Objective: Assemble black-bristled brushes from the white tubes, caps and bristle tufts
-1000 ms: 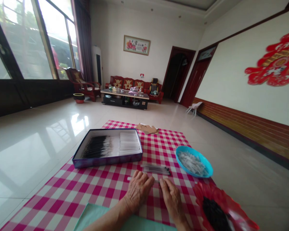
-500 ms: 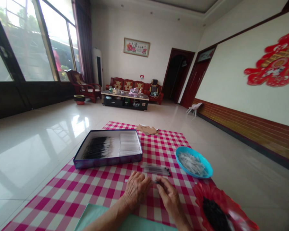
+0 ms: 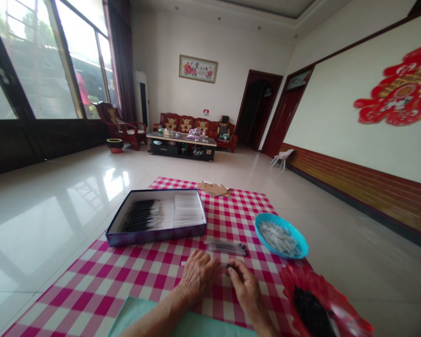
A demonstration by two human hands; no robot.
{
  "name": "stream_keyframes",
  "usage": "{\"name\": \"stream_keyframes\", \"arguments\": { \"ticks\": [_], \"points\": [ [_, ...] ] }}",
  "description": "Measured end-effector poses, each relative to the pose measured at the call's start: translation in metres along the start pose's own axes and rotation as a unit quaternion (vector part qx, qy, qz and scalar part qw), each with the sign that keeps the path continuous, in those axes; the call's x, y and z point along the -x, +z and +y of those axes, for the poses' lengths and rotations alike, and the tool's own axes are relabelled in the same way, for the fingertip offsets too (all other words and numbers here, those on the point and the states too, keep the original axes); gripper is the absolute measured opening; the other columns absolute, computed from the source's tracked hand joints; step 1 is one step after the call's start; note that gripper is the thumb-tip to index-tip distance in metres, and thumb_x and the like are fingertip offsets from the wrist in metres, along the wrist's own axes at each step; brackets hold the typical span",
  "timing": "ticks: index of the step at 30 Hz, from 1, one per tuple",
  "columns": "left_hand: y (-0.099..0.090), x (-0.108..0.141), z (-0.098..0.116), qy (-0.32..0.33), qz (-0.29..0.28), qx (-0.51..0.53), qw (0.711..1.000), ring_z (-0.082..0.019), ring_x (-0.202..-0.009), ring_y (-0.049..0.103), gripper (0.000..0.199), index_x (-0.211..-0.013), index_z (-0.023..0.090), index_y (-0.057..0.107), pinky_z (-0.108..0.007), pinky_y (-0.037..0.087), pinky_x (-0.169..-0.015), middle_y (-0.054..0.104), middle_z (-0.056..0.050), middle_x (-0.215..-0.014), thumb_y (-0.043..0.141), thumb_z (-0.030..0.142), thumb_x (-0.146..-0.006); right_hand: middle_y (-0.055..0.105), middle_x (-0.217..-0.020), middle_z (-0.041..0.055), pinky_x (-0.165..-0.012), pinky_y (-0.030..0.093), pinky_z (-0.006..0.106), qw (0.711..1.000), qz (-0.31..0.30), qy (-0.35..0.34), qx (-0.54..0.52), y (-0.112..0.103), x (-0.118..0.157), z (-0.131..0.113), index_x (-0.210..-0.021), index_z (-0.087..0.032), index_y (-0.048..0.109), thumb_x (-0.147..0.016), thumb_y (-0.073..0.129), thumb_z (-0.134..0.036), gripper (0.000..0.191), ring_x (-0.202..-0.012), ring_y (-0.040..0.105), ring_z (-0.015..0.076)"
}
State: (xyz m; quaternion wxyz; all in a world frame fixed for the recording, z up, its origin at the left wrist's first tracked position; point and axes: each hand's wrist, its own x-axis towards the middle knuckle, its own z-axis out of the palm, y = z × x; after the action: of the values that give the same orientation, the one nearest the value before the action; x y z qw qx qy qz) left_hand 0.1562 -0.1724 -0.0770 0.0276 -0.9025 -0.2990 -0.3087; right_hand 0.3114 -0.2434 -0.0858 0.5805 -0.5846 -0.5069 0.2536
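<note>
Down on the pink-and-white checked cloth (image 3: 91,281), the action is right at the near edge, with 2 bare hands working close together! The left hand (image 3: 198,276) sits knuckles-up, fingers curled over a slender clear tube (image 3: 222,265), its pale end poking out past the hand on the far side. The right hand (image 3: 245,290) comes in close, its fingertips (image 3: 231,268) pinched nearly shut at the tube's dark tip, though they hide exactly how that grip sits. Just ahead, not touching either hand, lies a small bundle of clear tubes with dark ends (image 3: 227,247).

Now the count of what's done and what's left! To the left, the open purple cardboard box (image 3: 156,237) holds 2 big blocks side by side: black-tipped pieces (image 3: 142,216) and pale white tubes (image 3: 187,209), packed in neat rows, and it looks well filled. But there's plenty in reserve: the blue plastic bowl (image 3: 280,222) carries a heap of small white pieces (image 3: 277,238), and the red petal-edged dish (image 3: 323,290) at the right has a dark pile (image 3: 310,313) in it. A few brown cardboard scraps (image 3: 213,188) lie at the cloth's far end, and a pale green cloth (image 3: 154,318) lies under the forearms
</note>
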Motion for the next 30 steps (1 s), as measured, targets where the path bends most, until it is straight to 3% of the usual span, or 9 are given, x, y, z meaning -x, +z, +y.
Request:
{"name": "stream_keyframes", "arguments": {
  "ticks": [6, 10, 12, 15, 21, 26, 30],
  "points": [
    [0.002, 0.000, 0.000, -0.006, -0.004, 0.006, 1.000, -0.017, -0.063, 0.047, 0.024, -0.074, 0.022, 0.054, -0.033, 0.028, -0.066, 0.054, 0.000, -0.065, 0.041, 0.030, -0.093, 0.068, -0.103, 0.0115, -0.074, 0.054, 0.031, 0.999, -0.001, 0.041, -0.020, 0.002, -0.002, 0.005, -0.109, -0.017, 0.059, -0.078, 0.061, -0.045, 0.042, -0.090, 0.066, 0.0240],
    [0.002, 0.001, -0.001, -0.005, -0.009, 0.005, 1.000, -0.017, -0.063, 0.047, 0.025, -0.074, 0.022, 0.054, -0.033, 0.028, -0.066, 0.055, 0.000, -0.065, 0.041, 0.031, -0.094, 0.069, -0.076, 0.0071, -0.062, 0.051, 0.027, 0.997, 0.005, 0.034, 0.072, 0.002, -0.003, 0.008, -0.084, -0.017, 0.066, -0.084, 0.050, -0.049, 0.036, -0.070, 0.064, 0.0210],
    [0.002, 0.001, -0.001, -0.004, -0.011, 0.006, 1.000, -0.017, -0.064, 0.047, 0.026, -0.075, 0.022, 0.055, -0.033, 0.028, -0.066, 0.055, -0.001, -0.066, 0.040, 0.032, -0.094, 0.066, -0.066, 0.0043, -0.055, 0.049, 0.025, 0.996, -0.003, 0.024, 0.083, 0.001, -0.003, 0.008, -0.082, -0.017, 0.065, -0.084, 0.050, -0.048, 0.034, -0.060, 0.061, 0.0187],
    [0.002, 0.001, -0.001, -0.009, -0.014, 0.008, 1.000, -0.017, -0.064, 0.048, 0.026, -0.075, 0.022, 0.055, -0.033, 0.029, -0.066, 0.055, -0.001, -0.066, 0.040, 0.032, -0.094, 0.066, -0.070, 0.0032, -0.053, 0.048, 0.024, 0.998, -0.005, 0.016, 0.059, 0.000, -0.002, 0.007, -0.088, -0.018, 0.063, -0.083, 0.053, -0.044, 0.029, -0.059, 0.060, 0.0173],
    [0.002, 0.000, -0.002, -0.018, -0.010, 0.014, 1.000, -0.017, -0.064, 0.048, 0.026, -0.074, 0.022, 0.055, -0.032, 0.030, -0.066, 0.055, -0.001, -0.066, 0.040, 0.031, -0.093, 0.068, -0.079, 0.0051, -0.062, 0.052, 0.026, 0.998, 0.029, -0.032, 0.056, -0.002, -0.001, 0.003, -0.087, -0.018, 0.062, -0.081, 0.056, -0.037, 0.020, -0.070, 0.065, 0.0193],
    [0.001, -0.001, -0.002, -0.024, 0.006, 0.042, 0.999, -0.017, -0.067, 0.049, 0.022, -0.080, 0.021, 0.056, -0.031, 0.032, -0.068, 0.057, -0.001, -0.069, 0.040, 0.026, -0.094, 0.071, -0.086, 0.0071, -0.069, 0.053, 0.028, 0.985, 0.070, -0.081, 0.136, -0.010, -0.002, -0.023, -0.091, -0.019, 0.065, -0.080, 0.056, -0.035, 0.022, -0.077, 0.067, 0.0214],
    [0.000, -0.001, -0.002, -0.026, 0.005, 0.062, 0.998, -0.017, -0.070, 0.051, 0.020, -0.082, 0.020, 0.057, -0.031, 0.033, -0.070, 0.058, -0.001, -0.072, 0.041, 0.025, -0.093, 0.072, -0.088, 0.0079, -0.070, 0.054, 0.031, 0.966, 0.105, -0.083, 0.223, -0.044, -0.006, -0.051, -0.091, -0.020, 0.066, -0.079, 0.054, -0.039, 0.025, -0.078, 0.068, 0.0231]
  ]
}}
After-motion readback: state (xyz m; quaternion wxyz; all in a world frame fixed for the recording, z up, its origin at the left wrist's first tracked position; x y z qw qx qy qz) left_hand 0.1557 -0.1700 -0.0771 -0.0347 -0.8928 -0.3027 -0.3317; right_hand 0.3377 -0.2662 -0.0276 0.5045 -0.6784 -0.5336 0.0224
